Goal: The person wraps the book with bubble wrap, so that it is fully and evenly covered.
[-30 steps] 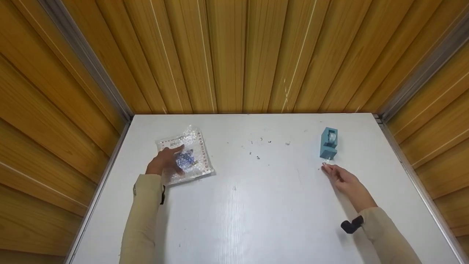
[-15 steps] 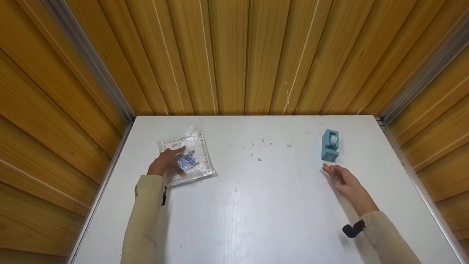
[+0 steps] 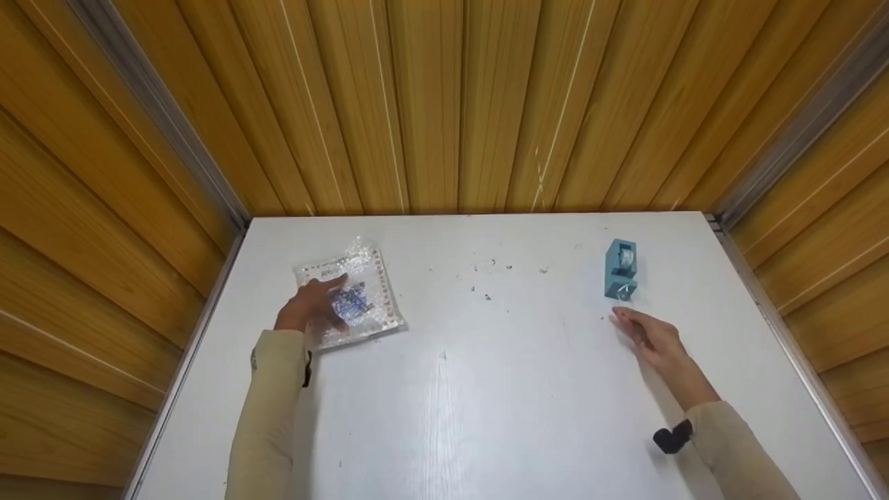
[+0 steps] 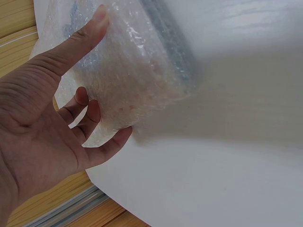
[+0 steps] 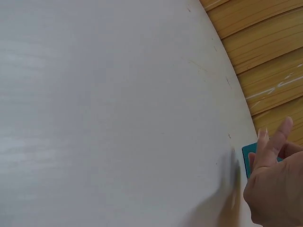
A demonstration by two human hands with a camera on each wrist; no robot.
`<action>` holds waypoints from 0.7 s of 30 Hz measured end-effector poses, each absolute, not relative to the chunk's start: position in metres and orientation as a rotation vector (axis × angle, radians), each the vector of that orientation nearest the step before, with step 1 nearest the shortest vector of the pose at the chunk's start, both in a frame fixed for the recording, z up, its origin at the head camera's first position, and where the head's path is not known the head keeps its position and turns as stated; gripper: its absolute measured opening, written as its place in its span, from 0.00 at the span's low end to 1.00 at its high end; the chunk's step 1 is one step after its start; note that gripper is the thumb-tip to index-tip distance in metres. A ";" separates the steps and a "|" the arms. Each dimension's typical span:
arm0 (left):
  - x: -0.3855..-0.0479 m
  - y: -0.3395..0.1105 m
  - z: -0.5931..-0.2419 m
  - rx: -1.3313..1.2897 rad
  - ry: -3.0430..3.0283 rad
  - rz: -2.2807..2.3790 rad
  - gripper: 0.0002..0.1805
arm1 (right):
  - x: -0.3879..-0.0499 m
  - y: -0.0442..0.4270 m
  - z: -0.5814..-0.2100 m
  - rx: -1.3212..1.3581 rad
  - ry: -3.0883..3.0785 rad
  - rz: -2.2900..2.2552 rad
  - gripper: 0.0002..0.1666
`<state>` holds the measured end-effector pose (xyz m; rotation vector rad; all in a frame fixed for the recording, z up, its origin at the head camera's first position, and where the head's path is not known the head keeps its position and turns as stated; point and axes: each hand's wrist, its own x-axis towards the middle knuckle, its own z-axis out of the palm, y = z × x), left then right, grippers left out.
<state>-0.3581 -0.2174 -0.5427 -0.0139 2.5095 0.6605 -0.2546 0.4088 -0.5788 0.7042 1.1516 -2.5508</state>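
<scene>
My left hand [image 3: 310, 305] rests spread on a flat bubble-wrapped package [image 3: 378, 285] with a blue picture and a red-dotted border. In the left wrist view, the thumb and several fingers [image 4: 90, 120] touch the clear wrap [image 4: 137, 61] near one corner. Far to the right, my right hand [image 3: 653, 337] hovers just in front of a teal tape dispenser [image 3: 618, 271]. A curl of clear tape [image 3: 624, 292] shows at the dispenser's front. In the right wrist view the right hand [image 5: 274, 184] has index finger and thumb apart, and it partly hides the dispenser [image 5: 248, 153].
Both things stand on a white table [image 3: 444, 417] with small dark scuffs [image 3: 486, 278] near its middle. Wood-patterned panels [image 3: 430, 104] close it in at the back and sides. Metal rails [image 3: 187, 354] run along the side edges.
The tape strip that ran between dispenser and right fingertips now curls at the dispenser's front. The right hand has shifted only slightly. The left hand and package stay in place.
</scene>
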 end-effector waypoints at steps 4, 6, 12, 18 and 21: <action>-0.358 -0.218 -0.543 -0.008 2.507 0.674 0.64 | -0.255 0.407 -0.577 0.707 1.242 -2.519 0.14; -0.358 -0.218 -0.543 -0.008 2.505 0.685 0.64 | -0.254 0.406 -0.576 0.708 1.266 -2.513 0.13; -0.357 -0.216 -0.540 -0.029 2.494 0.695 0.63 | -0.253 0.404 -0.575 0.752 1.319 -2.524 0.14; -0.357 -0.217 -0.540 -0.013 2.497 0.687 0.63 | -0.254 0.402 -0.576 0.789 1.424 -2.487 0.11; -0.357 -0.218 -0.542 -0.002 2.497 0.687 0.63 | -0.257 0.401 -0.577 0.838 1.467 -2.431 0.10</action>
